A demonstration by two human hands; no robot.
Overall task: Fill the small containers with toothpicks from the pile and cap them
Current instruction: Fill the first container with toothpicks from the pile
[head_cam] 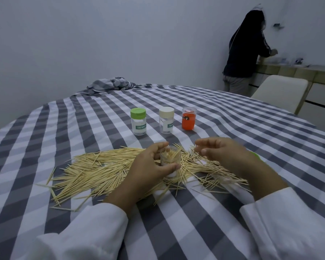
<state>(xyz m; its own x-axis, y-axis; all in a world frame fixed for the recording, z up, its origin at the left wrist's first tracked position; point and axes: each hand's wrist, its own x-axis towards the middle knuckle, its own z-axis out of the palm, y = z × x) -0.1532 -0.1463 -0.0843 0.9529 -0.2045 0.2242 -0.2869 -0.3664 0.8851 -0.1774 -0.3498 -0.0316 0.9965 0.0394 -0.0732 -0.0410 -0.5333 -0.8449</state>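
- The worktop (223,113), under a grey-and-white checked cloth, carries everything; a person stands well apart at a counter in the far corner.
- The toothpick pile (94,171) is spread flat in front of the person, most sticks lying roughly left to right, so, I judge, they can be picked up easily.
- Three capped containers stand upright in a row beyond the pile: green-capped (138,121), cream-capped (166,120), orange (189,118).
- The left hand (152,166) grips a clear open jar (170,158) upright in the pile, mouth up, probably to steady it for loading; toothpicks stand on end inside.
- The right hand (219,152) hovers just beside the jar's mouth, fingers curled; whether it pinches toothpicks I cannot tell.
- A green cap (255,156) peeks from behind that hand.
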